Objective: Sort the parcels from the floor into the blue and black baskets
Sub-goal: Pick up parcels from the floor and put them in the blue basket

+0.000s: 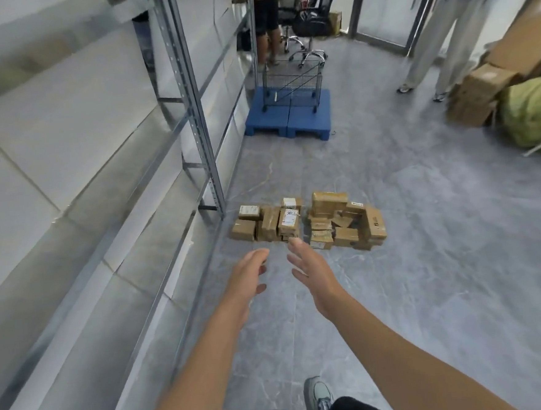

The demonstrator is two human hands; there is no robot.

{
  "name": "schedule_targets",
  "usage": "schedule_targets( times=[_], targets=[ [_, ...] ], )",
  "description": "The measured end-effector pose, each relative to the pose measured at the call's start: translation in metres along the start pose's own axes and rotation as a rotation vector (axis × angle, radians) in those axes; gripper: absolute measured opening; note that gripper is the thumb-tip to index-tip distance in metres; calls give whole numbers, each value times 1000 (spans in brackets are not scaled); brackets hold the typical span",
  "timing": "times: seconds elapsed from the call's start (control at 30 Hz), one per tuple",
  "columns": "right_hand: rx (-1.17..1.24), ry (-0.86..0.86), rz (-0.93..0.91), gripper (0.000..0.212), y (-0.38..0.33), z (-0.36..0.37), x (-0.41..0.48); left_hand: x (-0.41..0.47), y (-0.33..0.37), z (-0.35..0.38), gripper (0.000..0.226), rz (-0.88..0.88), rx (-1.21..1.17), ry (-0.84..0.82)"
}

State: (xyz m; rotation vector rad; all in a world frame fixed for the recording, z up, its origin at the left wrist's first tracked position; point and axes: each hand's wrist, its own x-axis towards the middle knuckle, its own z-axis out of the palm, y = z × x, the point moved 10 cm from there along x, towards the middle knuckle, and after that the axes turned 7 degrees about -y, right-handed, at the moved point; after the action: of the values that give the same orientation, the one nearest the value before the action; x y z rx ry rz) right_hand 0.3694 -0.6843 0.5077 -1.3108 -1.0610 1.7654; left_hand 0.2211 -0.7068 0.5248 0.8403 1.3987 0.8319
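Observation:
Several brown cardboard parcels (309,223) lie in two clusters on the grey floor beside the shelf post. One parcel with a white label (288,219) stands in the left cluster. My left hand (246,275) and my right hand (311,274) are stretched forward side by side, just short of the parcels, fingers apart and holding nothing. The tips of my right fingers overlap the near edge of the left cluster. A dark wire basket (292,81) stands farther off on a blue pallet (289,115). No blue basket shows.
A metal shelf rack (191,92) runs along the left. Two people stand at the back, one (266,22) by the office chairs (307,19), another (443,32) at the right. Large cartons (482,94) and a green sack (535,116) sit at the right. My shoe (318,396) is at the bottom.

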Motion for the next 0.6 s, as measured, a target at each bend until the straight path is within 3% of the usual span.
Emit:
schedule_targets(
  times=[0.1, 0.37, 0.6],
  targets=[
    [24, 68, 6, 72, 7, -22, -1, 11, -6, 14, 35, -24, 25, -52],
    [62, 124, 41, 72, 11, -66, 18, 52, -5, 44, 31, -52, 65, -98],
    [102, 147, 57, 69, 6, -138, 61, 123, 5, 101, 40, -114, 103, -116]
  ],
)
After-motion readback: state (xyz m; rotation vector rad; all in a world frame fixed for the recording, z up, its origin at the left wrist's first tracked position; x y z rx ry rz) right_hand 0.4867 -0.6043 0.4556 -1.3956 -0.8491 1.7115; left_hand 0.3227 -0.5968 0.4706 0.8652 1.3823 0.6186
